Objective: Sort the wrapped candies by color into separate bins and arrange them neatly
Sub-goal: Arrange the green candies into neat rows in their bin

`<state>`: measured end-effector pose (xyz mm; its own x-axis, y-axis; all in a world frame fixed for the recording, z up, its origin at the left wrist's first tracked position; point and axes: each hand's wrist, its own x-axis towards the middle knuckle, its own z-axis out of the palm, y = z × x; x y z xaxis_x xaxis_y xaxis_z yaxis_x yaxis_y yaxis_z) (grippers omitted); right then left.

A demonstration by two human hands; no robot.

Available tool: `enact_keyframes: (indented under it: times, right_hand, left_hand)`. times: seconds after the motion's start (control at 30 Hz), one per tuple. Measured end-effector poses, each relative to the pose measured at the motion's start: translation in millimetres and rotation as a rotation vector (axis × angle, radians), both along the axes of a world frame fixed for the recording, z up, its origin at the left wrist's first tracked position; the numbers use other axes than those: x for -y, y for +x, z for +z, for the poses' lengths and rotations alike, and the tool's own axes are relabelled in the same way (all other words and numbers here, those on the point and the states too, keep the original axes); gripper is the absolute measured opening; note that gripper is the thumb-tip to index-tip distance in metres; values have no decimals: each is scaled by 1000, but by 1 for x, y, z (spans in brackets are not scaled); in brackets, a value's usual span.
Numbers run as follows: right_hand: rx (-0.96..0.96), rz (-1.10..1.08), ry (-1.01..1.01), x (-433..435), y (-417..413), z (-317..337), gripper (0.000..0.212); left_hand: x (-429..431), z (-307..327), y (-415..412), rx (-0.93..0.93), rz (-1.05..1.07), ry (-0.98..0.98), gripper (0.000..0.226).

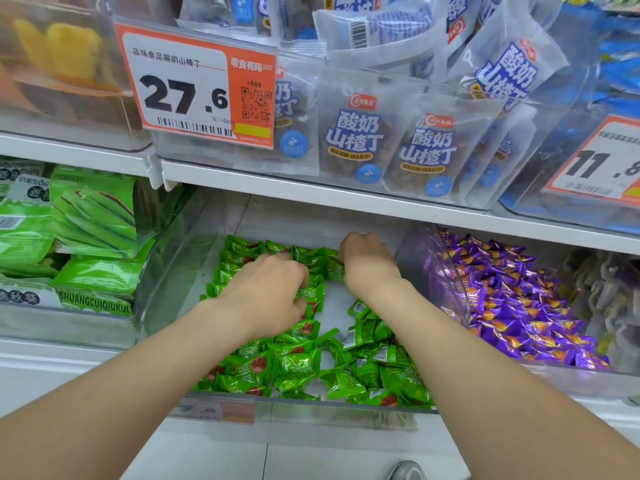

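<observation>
I had my left hand (273, 289) and right hand (367, 261) each curled round small green foil-wrapped candies (294, 362) inside the clear plastic bin (173, 278), apparently to line up its back row.

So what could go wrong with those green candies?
1. The green candies lie heaped against the bin's low front wall; a forearm pulling back might sweep some over it.
2. The right hand works near the clear divider; a flicked candy could land among the purple candies and mix colors.
3. The left hand, fingers curled into the pile, may crumple wrappers.
</observation>
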<state>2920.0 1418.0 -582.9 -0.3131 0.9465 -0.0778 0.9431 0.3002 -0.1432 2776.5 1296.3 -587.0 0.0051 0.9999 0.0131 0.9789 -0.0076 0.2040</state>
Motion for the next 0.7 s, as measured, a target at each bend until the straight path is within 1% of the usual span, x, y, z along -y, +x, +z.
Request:
enact_keyframes:
  times: [0.2, 0.3, 0.43, 0.5, 0.57, 0.63, 0.7]
  right_hand:
    - [-38, -6, 31, -5, -1, -4, 42]
    - [-27, 9, 63, -4, 2, 1, 38]
    - [-4, 17, 19, 6, 16, 30, 46]
    - [42, 79, -16, 15, 34, 45, 41]
    - [84, 215, -60, 26, 52, 53, 37]
    - [115, 340, -94, 37, 65, 57, 42]
    - [111, 405, -34, 44, 71, 61, 41]
  left_hand:
    - [2, 1, 0, 6, -26, 21, 29]
    - [2, 0, 0, 10, -36, 37, 27]
    - [2, 0, 2, 41, -44, 78, 20]
    - [2, 0, 5, 88, -65, 82, 16]
    - [1, -2, 10, 148, -110, 62, 16]
    - [0, -4, 20, 173, -155, 40, 20]
    - [-2, -6, 30, 158, -170, 44, 27]
